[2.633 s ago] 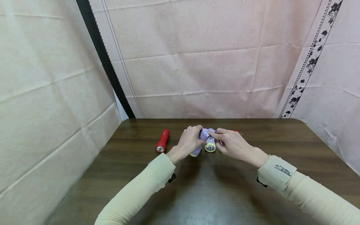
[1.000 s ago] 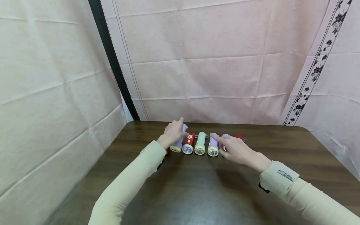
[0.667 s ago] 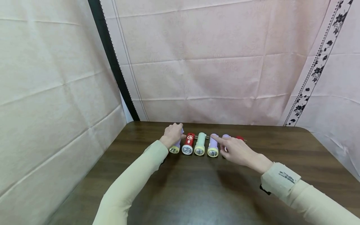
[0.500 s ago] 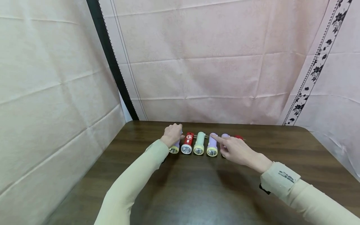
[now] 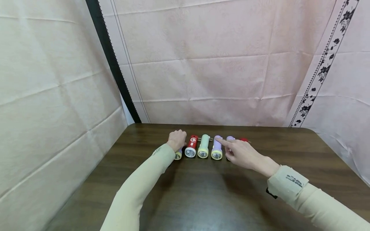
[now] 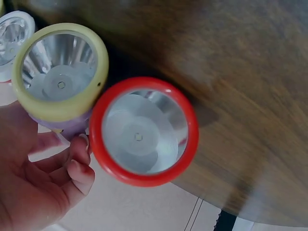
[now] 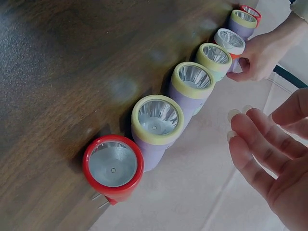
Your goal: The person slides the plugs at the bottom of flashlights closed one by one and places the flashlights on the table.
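Head view: I see torches in a row on the brown worktop (image 5: 185, 199), most of them with their lamps toward the person. The left hand (image 5: 177, 140) is on the first purple torch (image 5: 178, 155), near the row's left end. Then come a white-rimmed torch (image 5: 191, 147) with a red body, a green torch (image 5: 204, 142), a second purple torch (image 5: 216, 148), a third purple torch (image 5: 230, 138) partly behind the right hand (image 5: 239, 152), and a red torch (image 5: 244, 140) at the right end. One right finger points over the second purple torch; I can't tell if it touches.

Left wrist view: the left grip is narrow, fingers curled round the first purple torch. The other red torch (image 6: 143, 132) sits right next to it. I think this step is making the purple one straight in the row. The next move seems to call for letting go softly, so its neighbours don't roll.

Right wrist view: the right grip is loose and fairly wide, with nothing in it. I count seven torches: three purple, two all red, one green and one white-rimmed.
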`<state>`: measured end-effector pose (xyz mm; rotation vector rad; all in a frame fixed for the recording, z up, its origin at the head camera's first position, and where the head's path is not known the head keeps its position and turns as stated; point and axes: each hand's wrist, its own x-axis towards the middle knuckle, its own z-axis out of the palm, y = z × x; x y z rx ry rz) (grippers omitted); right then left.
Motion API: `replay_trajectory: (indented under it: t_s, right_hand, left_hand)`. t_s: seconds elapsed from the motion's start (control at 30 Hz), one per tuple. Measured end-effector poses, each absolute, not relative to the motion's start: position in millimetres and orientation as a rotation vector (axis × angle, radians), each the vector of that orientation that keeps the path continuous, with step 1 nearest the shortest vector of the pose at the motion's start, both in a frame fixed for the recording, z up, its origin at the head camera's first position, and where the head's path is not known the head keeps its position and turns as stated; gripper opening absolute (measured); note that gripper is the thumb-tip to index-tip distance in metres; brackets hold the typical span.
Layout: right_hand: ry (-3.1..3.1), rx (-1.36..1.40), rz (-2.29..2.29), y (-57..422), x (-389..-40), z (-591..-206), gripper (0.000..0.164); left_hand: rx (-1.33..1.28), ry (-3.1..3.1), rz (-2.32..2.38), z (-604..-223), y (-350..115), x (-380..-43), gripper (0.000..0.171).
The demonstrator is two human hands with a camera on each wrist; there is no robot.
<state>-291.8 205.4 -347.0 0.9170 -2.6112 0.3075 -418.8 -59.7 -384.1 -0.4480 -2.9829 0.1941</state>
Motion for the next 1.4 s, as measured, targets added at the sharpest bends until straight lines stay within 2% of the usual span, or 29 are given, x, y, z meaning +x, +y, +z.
replay_trajectory:
  t_s: [0.43, 1.03, 1.13, 1.4]
  right_hand:
    - [-2.616, 0.961, 0.31, 208, -292, -347, 0.055]
    - [-2.64, 0.949, 0.311, 213, -291, -346, 0.052]
    - [-2.633, 0.939, 0.305, 213, -291, -346, 0.051]
    - [-2.582, 0.956, 0.291, 213, -292, -348, 0.049]
  left_hand:
    - [-0.487, -2.964, 0.318, -388, -55, -423, 0.017]
    - [-0.47, -2.907, 0.468, -383, -43, -422, 0.026]
    - [-0.487, -2.884, 0.404, -379, -36, -422, 0.027]
    - [-0.438, -3.091, -0.078, -375, -14, -415, 0.019]
